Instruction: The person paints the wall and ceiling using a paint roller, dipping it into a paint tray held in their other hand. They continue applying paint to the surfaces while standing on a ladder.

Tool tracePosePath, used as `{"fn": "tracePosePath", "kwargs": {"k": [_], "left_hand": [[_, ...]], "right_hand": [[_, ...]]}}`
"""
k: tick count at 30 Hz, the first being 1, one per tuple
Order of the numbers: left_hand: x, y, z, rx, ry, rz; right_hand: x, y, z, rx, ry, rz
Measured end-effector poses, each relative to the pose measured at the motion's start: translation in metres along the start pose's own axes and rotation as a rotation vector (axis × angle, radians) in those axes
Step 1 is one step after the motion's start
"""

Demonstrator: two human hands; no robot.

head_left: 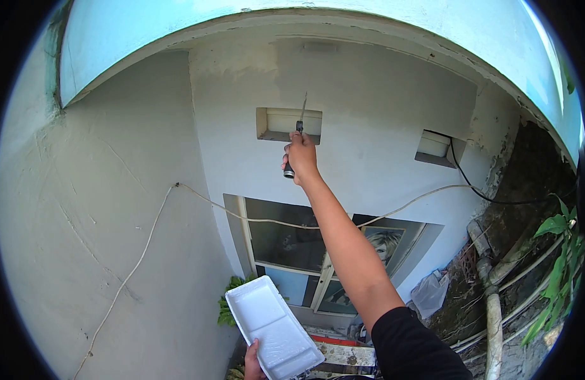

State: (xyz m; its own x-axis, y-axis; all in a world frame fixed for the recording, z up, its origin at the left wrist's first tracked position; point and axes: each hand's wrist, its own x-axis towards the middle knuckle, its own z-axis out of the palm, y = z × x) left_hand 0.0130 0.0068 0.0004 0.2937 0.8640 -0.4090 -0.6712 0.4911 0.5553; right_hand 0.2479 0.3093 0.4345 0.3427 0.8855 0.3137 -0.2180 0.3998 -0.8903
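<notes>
Right hand (pixel 301 157) raised overhead, arm outstretched, gripping roller handle (pixel 291 166) near wall recess (pixel 288 125), left hand (pixel 253 362) low, holding white paint tray (pixel 273 326)

Cropped and unclear
Bottom edge crops the left hand (pixel 252 365) at the tray (pixel 273 326); the thin tool (pixel 302 109) in the right hand (pixel 300 158), perhaps a roller, is too small to tell
</notes>
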Motion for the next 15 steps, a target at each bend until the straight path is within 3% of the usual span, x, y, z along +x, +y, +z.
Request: {"fn": "tracePosePath", "kwargs": {"k": [5, 15], "left_hand": [[0.01, -0.013, -0.007, -0.08, -0.046, -0.059], [0.01, -0.012, -0.024, -0.06, -0.031, 0.026]], "right_hand": [[0.001, 0.004, 0.009, 0.013, -0.034, -0.037], [0.024, 0.018, 0.05, -0.011, -0.026, -0.082]]}}
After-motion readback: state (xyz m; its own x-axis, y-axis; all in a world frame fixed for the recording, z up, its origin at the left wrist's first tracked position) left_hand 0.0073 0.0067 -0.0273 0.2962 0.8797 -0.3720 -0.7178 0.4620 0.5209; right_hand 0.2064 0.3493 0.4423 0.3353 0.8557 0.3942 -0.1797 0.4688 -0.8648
